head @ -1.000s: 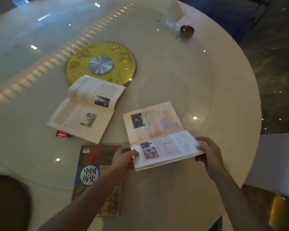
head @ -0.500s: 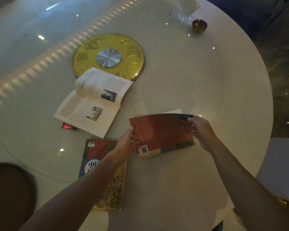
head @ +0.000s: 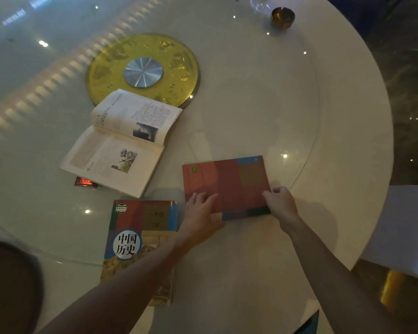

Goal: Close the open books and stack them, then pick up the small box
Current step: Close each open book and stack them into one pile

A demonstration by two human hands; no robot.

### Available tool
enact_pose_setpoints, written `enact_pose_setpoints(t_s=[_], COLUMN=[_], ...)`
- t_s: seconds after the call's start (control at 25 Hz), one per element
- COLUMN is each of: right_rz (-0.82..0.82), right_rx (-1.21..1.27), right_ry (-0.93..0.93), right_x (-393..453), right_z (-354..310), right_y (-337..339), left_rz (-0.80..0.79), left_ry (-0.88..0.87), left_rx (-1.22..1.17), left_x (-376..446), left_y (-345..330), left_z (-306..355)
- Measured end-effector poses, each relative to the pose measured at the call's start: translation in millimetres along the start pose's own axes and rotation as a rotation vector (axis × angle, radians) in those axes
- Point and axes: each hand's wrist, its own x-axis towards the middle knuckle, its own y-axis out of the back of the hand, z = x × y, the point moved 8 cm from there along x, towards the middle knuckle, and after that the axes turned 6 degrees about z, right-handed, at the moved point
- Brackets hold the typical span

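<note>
Left hand (head: 198,210) flat on red closed book (head: 227,186) at centre; right hand (head: 279,201) pinching its corner. Still open: book (head: 121,143) upper left, above history book (head: 140,237). Small box (head: 85,182) beneath, untouched.

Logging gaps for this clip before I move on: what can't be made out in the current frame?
- Small red box, head view: mostly hidden under the open book; its label is too blurred to read.
- Red book: near corners covered by the left hand and right hand.
- History book: lower part hidden by the left forearm.
- Dark round thing: cut off by the left edge.
</note>
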Motion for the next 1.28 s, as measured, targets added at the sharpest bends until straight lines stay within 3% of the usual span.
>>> enact_pose_setpoints(t_s=[0.24, 0.48, 0.56, 0.72, 0.8, 0.92, 1.0, 1.28], right_rz=[-0.140, -0.337, -0.366, -0.038, -0.089, -0.295, -0.323, -0.304], right_rx=[0.272, 0.605, 0.710, 0.459, 0.458, 0.493, 0.480, 0.213], right_ry=[-0.070, 0.075, 0.117, 0.229, 0.188, 0.186, 0.190, 0.173], right_x=[-16, -63, -76, -83, -98, -122, -141, -201], right_z=[6, -52, -69, -60, -49, -41, -37, 8], right_y=[6, 19, 24, 32, 16, -13, -31, -124], left_rz=[-0.081, 0.215, 0.263, 0.227, 0.142, 0.066, 0.041, 0.193], left_ry=[-0.027, -0.281, -0.278, -0.274, -0.225, -0.123, -0.031, 0.304], left_rx=[0.112, -0.001, -0.109, -0.535, -0.733, -0.845, -0.893, -0.840], left_x=[-9, -22, -24, -32, -39, -51, -64, -134], left_y=[-9, 25, 42, 81, 93, 105, 107, 80], left_z=[1, 29, 31, 22, 13, -10, -39, -166])
